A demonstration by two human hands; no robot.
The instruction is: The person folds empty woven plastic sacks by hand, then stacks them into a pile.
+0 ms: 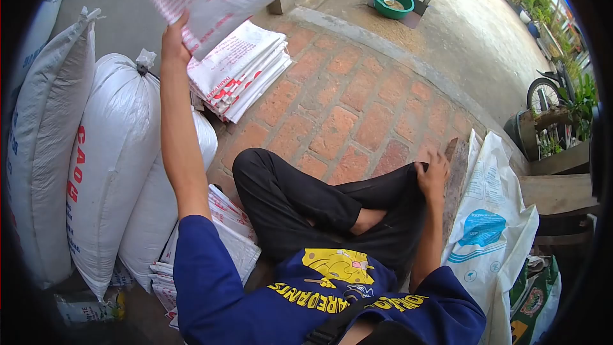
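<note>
My left hand (175,39), its arm stretched out, grips the edge of a white sack with red print (217,0), raised and partly out of frame at the top. Just beneath it lies a stack of folded white sacks (246,67) with red lettering, on the brick floor. My right hand (434,174) rests on my right knee, fingers apart, holding nothing. Another pile of folded printed sacks (233,230) lies beside my left upper arm.
Full white sacks (112,153) stand at the left. A white and blue plastic sack (482,230) lies at the right beside a wooden board (454,179). Beyond the brick floor (338,102) are a green basin (393,3) and a parked bike (546,92).
</note>
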